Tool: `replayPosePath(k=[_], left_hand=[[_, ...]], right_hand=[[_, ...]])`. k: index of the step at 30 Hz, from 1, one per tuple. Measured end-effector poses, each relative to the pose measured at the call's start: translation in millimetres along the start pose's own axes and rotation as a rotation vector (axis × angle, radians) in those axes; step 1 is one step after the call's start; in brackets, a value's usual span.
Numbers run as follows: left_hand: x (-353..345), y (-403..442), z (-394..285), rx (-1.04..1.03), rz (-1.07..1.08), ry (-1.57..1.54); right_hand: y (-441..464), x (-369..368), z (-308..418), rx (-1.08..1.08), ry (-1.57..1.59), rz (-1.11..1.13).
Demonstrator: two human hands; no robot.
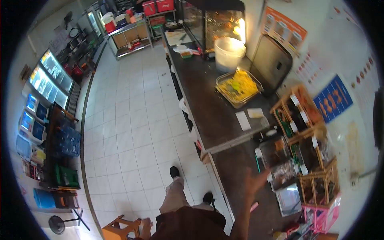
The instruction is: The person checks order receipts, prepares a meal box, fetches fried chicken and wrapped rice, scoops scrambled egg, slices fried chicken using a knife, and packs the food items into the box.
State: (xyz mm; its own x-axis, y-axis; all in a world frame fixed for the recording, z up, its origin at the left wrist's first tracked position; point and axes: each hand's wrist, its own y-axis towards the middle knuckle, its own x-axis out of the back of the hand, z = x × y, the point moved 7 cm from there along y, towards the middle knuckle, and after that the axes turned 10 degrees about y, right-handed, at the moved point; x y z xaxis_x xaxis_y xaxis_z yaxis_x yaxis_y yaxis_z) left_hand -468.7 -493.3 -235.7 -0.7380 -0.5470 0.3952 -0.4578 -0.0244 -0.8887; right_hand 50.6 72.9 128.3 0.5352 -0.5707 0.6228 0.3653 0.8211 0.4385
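My right hand (257,181) reaches over the dark counter, its fingers spread and nothing visible in it. Close to its fingertips lie a plastic bag of small items (283,173) and a clear plastic container (274,152). A thin green stick (257,163) is just above the hand. A small pink object (254,206) lies beside my right forearm. Low on my left side, my left hand (146,226) hangs next to a wooden stool (120,229). Its fingers look loosely apart and blurred; whether they touch the stool is unclear.
A metal tray of yellow food (240,89) sits on the counter (196,90), near a white bucket (229,52) and a lit glass cabinet (224,26). Wooden racks (297,114) line the wall. Tiled floor (124,116) runs left, past fridges (50,82) and water bottles (69,141).
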Motion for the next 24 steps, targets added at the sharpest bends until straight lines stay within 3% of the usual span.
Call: replayPosePath(k=[1,4,7,11,14,16,18,20,22,24], left_hand=[[7,-1,8,0.099,-0.119,0.138],[-18,10,-41,0.151,-0.104,0.043],[-44,38,-136,0.106,-0.029,-0.097],[-59,61,-284,-0.006,0.058,-0.274],[-56,90,-400,-0.096,0.107,-0.357],[-56,118,-478,-0.152,0.131,-0.389],[-54,148,-556,-0.203,0.133,-0.399],[-49,176,-646,-0.234,0.094,-0.328],[-40,195,-727,-0.335,0.046,-0.411],[-43,239,-818,-0.259,0.006,-0.426]], right_hand=[[8,-45,67,0.052,0.158,0.104],[19,-191,202,0.318,0.489,0.35],[12,-330,283,0.27,0.518,0.66],[-21,-482,304,0.001,0.734,0.989],[23,-531,324,-0.566,0.976,1.212],[77,-597,304,-0.735,0.943,1.004],[147,-659,277,-0.708,1.059,0.846],[220,-714,276,-0.907,1.048,0.578],[294,-778,263,-0.881,1.066,0.546],[372,-858,260,-0.909,1.082,0.468]])
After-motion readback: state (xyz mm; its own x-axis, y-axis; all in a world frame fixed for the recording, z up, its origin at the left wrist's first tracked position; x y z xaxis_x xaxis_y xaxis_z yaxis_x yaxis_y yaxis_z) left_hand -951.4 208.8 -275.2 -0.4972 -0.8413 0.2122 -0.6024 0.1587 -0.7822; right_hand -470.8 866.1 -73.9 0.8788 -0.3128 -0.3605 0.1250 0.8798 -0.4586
